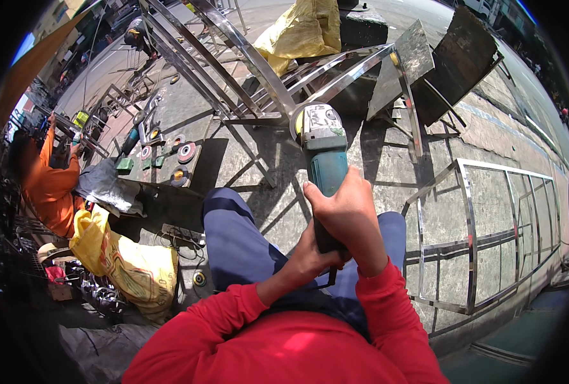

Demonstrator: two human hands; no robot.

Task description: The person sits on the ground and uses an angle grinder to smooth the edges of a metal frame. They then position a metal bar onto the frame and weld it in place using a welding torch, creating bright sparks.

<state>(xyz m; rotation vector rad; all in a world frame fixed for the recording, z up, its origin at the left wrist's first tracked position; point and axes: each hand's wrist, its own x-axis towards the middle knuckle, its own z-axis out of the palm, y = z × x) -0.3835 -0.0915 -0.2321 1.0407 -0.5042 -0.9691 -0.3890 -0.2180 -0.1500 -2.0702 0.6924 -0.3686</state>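
Both my hands are wrapped round a teal angle grinder (pixel 328 169), which points away from me above my knees. My right hand (pixel 355 208) grips its body just behind the metal gear head. Lower down, my left hand (pixel 305 261) closes round the dark rear end of the handle. A pale yellowish disc at the grinder's head lies against or very close to a shiny metal frame (pixel 268 80) of square tubes; whether they touch I cannot tell. My fingers' far sides are hidden behind the tool.
Another metal frame (pixel 470 237) lies on the right. Several grinding discs (pixel 186 152) sit on a board at the left. A person in orange (pixel 51 192) works there beside a yellow sack (pixel 127 259). Dark metal sheets (pixel 457 67) lean at the far right.
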